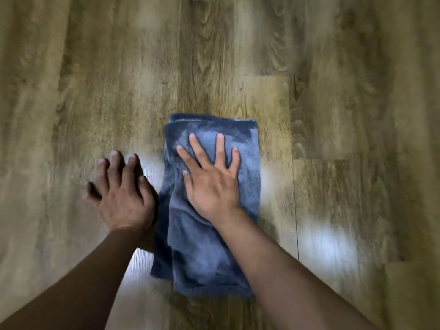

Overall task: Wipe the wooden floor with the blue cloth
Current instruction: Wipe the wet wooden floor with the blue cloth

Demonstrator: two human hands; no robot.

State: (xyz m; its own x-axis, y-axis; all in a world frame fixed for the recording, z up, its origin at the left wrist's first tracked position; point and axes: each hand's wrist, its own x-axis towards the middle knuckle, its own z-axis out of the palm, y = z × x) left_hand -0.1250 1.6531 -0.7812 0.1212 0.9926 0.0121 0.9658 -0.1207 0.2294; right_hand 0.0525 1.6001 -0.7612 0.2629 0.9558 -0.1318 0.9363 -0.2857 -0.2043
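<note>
Two bare forearms came in from the near edge, reaching out and down toward the floor [333, 115]. Between them lay the cloth [204, 253], blue, folded into a long rectangle with its short ends near and far, flat on the planks and a little rumpled along its left side. The right hand [212, 177] lay on the far half of it, palm down, fingers straight and spread, pressing the fabric to the wood without curling round it. The left hand [123, 194] sat just beside the cloth's left edge, on the bare boards, its fingers spread and slightly bent at the knuckles, holding nothing; whether its heel touched the cloth I couldn't tell, as that side was in shadow. The hands were apart, the cloth's left edge between them. Pale patches of reflected light showed on the floor near both wrists. Beyond the cloth's far hem, wood-grain planks ran on, blurred toward the edges.
</note>
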